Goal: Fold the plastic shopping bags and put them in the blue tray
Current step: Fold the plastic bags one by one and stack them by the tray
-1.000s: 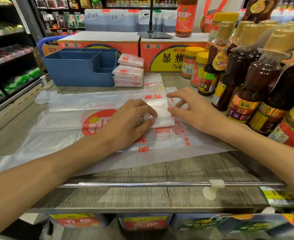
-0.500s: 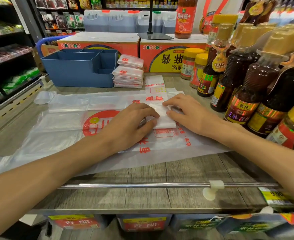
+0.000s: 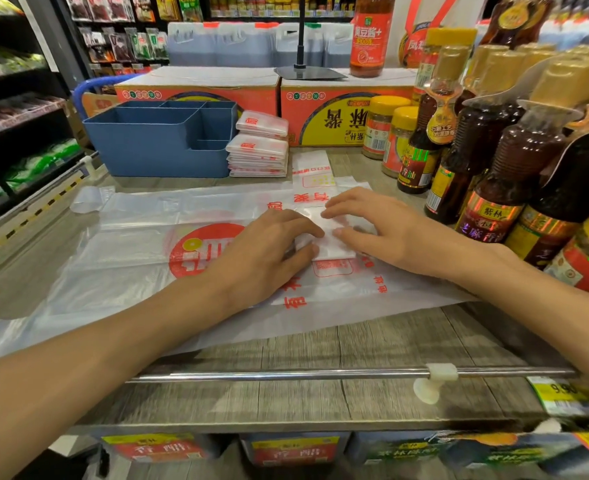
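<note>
A small folded white plastic bag lies on top of a large flat shopping bag with red print, spread over the wooden shelf. My left hand presses the folded bag's left side with flat fingers. My right hand rests on its right side, fingertips on the top edge. At the back left stands the blue tray with several compartments. A stack of folded bags leans against the tray's right wall. Another folded strip lies behind my hands.
Dark sauce bottles and jars crowd the right side close to my right wrist. Red cartons line the back. A metal rail runs along the shelf's front edge. Store shelves stand at the left.
My right hand has slid left onto the folded bag, its fingers now meeting the left hand's. The left hand has stayed pressing the bag.
</note>
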